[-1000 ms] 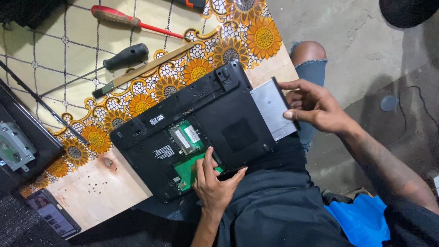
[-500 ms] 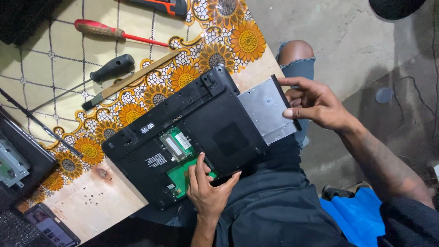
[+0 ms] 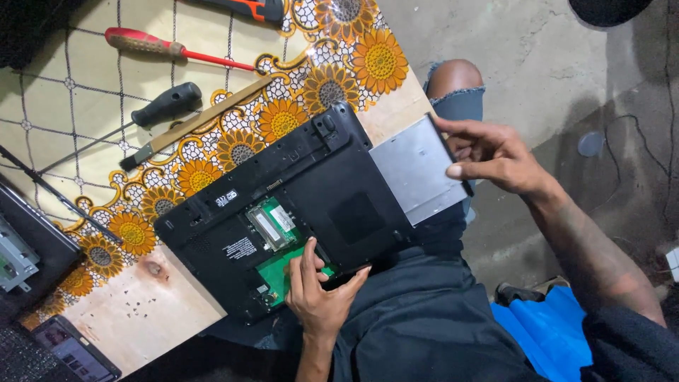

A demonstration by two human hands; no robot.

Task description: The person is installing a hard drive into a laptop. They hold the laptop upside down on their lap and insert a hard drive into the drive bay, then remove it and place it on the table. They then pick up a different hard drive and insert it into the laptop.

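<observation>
Concrete floor (image 3: pixel 537 42) at right; wooden table (image 3: pixel 120 332) at left w/ sunflower-print cloth (image 3: pixel 212 64) over most of it. Landmark: black laptop (image 3: pixel 297 205), upside down, straddling table edge and lap, prob. so underside faces up for access.

Far left of laptop: dark device carcass (image 3: pixel 28 255) w/ metal bracket showing, partly out of frame. Below-left of laptop: phone (image 3: pixel 71 350), screen up, at table corner. Above-left of laptop: red-handled screwdriver (image 3: pixel 170 49), black-handled screwdriver (image 3: pixel 141 117), flat wooden-handled tool (image 3: pixel 198 124), all laid out w/in reach; orange-black tool (image 3: pixel 247 8) at top edge, cut off.

On laptop underside: open bay, memory module (image 3: pixel 272 223) and green circuit board (image 3: pixel 283 272) exposed, cover off.

Left hand (image 3: pixel 318 293) at laptop's near edge, palm down, fingers spread narrow over green board area, thumb out to the side; pressing, looks like bracing the laptop so it doesn't slide. Holding nothing.

Right of laptop: grey optical drive (image 3: pixel 417 170), slab partly out of laptop's side slot, inner end at the slot mouth. Right hand (image 3: pixel 495 159) pinching drive's outer edge, thumb under, fingers over bezel; grip at far end fits a straight pull along the slot.

Beyond the drive: bare knee (image 3: pixel 453 78) in torn jeans. Lower right of laptop: blue cloth (image 3: pixel 544 332) on floor.
</observation>
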